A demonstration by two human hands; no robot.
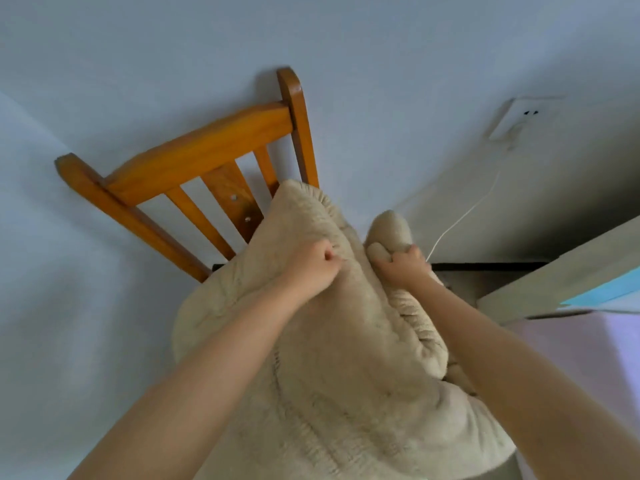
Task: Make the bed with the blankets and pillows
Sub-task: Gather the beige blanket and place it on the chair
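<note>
Beige fleecy blanket (329, 358) is hanging lengthwise from both fists: left hand (313, 268) and right hand (403, 266) are clenching its top edge, orange wooden chair (194, 168) just behind.

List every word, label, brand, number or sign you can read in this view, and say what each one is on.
No readable text shows anywhere in this view.
The fluffy beige blanket, gripped by the left hand and right hand, shows no tag or label.
The orange wooden slatted chair bears only two screw heads.
The white wall socket shows slots but no markings.
</note>
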